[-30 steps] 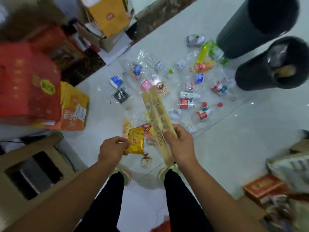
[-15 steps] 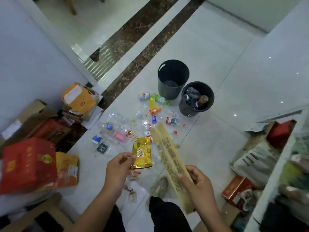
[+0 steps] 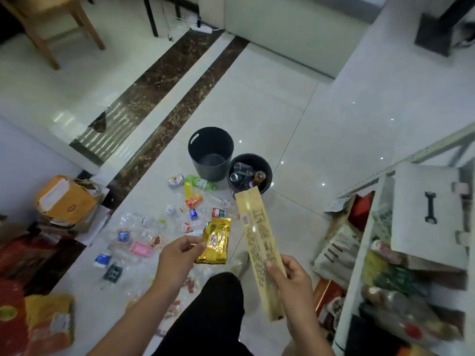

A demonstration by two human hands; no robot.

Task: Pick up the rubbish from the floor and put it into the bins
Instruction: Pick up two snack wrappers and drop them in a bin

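Note:
My left hand (image 3: 177,260) pinches the edge of a shiny gold snack wrapper (image 3: 215,241). In my right hand (image 3: 291,280) I grip a long, flat tan paper packet (image 3: 257,242) that points up toward the bins. Two dark round bins stand ahead on the white floor: the left bin (image 3: 211,153) looks empty, while cans and bottles lie in the right bin (image 3: 249,173). Crushed clear bottles, small cartons and wrappers (image 3: 180,214) are scattered on the floor between me and the bins.
Cardboard boxes (image 3: 65,201) and red and yellow bags (image 3: 38,327) pile up on the left. A cluttered shelf (image 3: 401,265) stands close on the right. A wooden chair (image 3: 51,24) is far back left. My dark-trousered leg (image 3: 213,314) is below.
The view has risen and pulled back from the floor, so the bins look smaller and farther. Both hands have lifted, still holding the wrapper and the long packet.

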